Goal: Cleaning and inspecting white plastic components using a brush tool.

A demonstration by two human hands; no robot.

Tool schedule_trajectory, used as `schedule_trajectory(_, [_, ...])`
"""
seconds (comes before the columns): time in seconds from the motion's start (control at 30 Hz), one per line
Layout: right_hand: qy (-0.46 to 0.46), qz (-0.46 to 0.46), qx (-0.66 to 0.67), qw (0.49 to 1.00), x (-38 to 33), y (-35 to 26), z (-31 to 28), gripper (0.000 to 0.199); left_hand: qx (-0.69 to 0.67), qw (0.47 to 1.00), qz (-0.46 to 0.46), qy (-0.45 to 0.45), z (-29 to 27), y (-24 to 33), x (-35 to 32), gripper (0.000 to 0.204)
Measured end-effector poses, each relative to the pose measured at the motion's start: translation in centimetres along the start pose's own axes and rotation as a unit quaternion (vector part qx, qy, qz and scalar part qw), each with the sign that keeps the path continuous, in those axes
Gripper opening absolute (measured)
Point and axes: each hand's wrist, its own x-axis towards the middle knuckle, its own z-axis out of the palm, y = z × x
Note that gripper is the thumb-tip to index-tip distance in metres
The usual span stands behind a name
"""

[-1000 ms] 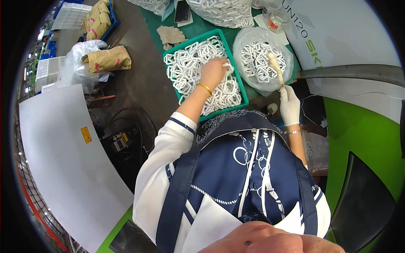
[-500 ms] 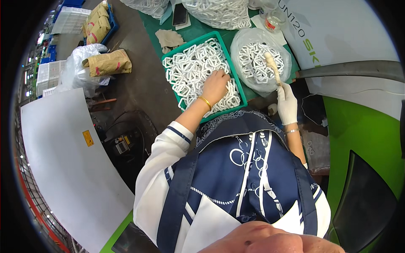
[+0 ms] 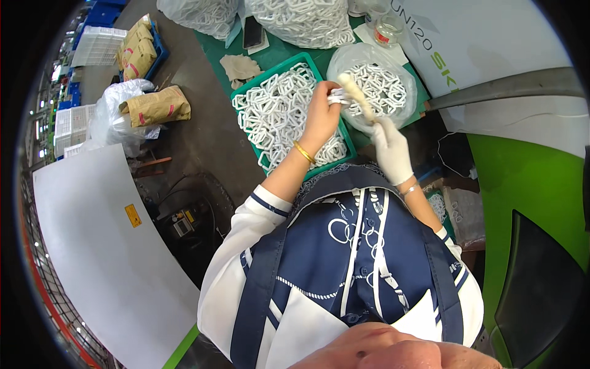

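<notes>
My bare left hand (image 3: pixel 319 118), with a gold bangle at the wrist, is closed on a few white plastic links (image 3: pixel 336 96) above the right side of a green tray (image 3: pixel 312 61). That tray is full of loose white links. In my right hand (image 3: pixel 392 154), which wears a white glove, is a stick with a pale, lumpy wrapped head (image 3: pixel 355 93). The stick's head is close beside the held links; I cannot tell whether they touch. Below it stands an open clear plastic bag (image 3: pixel 408 86) partly filled with links.
Behind the tray sit large bags of links (image 3: pixel 301 21), a phone (image 3: pixel 252 32), a brown cloth (image 3: pixel 239 67) and a glass jar (image 3: pixel 388 31). A grey bar (image 3: pixel 510 85) juts in from the right. Brown paper sacks (image 3: pixel 158 106) lie at the left.
My left hand has lifted out of the tray's links and moved up and right, with several links in it. My right hand has brought the stick leftward to meet it.
</notes>
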Motion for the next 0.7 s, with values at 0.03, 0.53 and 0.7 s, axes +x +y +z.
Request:
schedule_trajectory(0.03, [-0.002,-0.022,-0.029,0.999,0.0,0.1,0.4,0.023,0.013,1.000,0.009,0.017,1.1,-0.7,0.0,0.027])
schedule_trajectory(0.53, [0.019,0.039,0.106,0.993,3.5,-3.6,-2.8,0.049,-0.437,0.883,-0.161,-0.060,4.5,6.2,-0.1,0.025])
schedule_trajectory(0.7, [-0.087,0.067,-0.007,0.994,2.9,-4.7,-4.5,0.046,0.114,0.977,0.123,-0.128,1.6,5.6,1.1,0.035])
